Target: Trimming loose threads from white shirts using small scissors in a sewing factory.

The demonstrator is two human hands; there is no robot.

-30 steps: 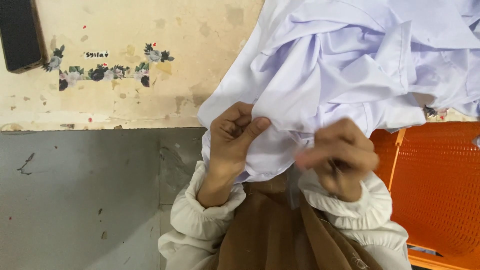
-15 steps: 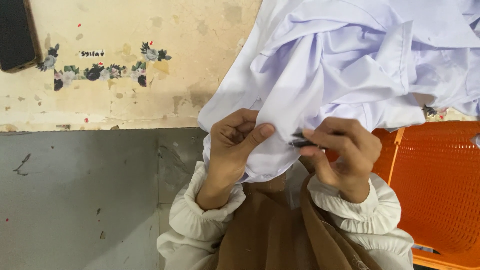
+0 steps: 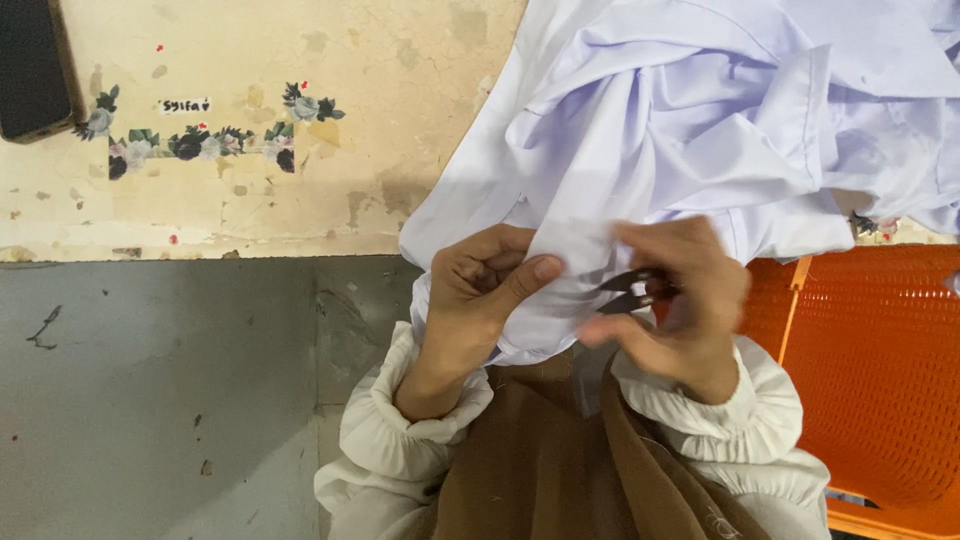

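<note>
From the head camera, looking straight down, a pale lilac-white garment [image 3: 700,130] lies heaped on a worn cream table [image 3: 300,190] and spills over its near edge toward the person's lap. The left hand [image 3: 480,295] pinches a fold of the hem at that overhang, thumb laid flat across the cloth and the fingers curled under it, so the hand is closed on the fabric and holds it taut. Just to its right, the right hand [image 3: 680,310] is closed around small dark thread snips [image 3: 630,293]; it is somewhat blurred, and whether the blades stand apart or together cannot be told. The snips lie roughly level, their long axis running right to left, with the tips pointing toward the left thumb and the strip of cloth stretched between the two hands. That strip is the near thing for both hands: the left already touches it, the right stands just beside it with the tool's tips close to or at the fabric. Cream gathered sleeve cuffs [image 3: 400,430] and a brown skirt [image 3: 540,470] fill the bottom of the view. An orange mesh chair [image 3: 880,370] stands at the right, a black phone [image 3: 30,65] lies at the table's far left, and a flower sticker strip [image 3: 190,140] runs beside it.
</note>
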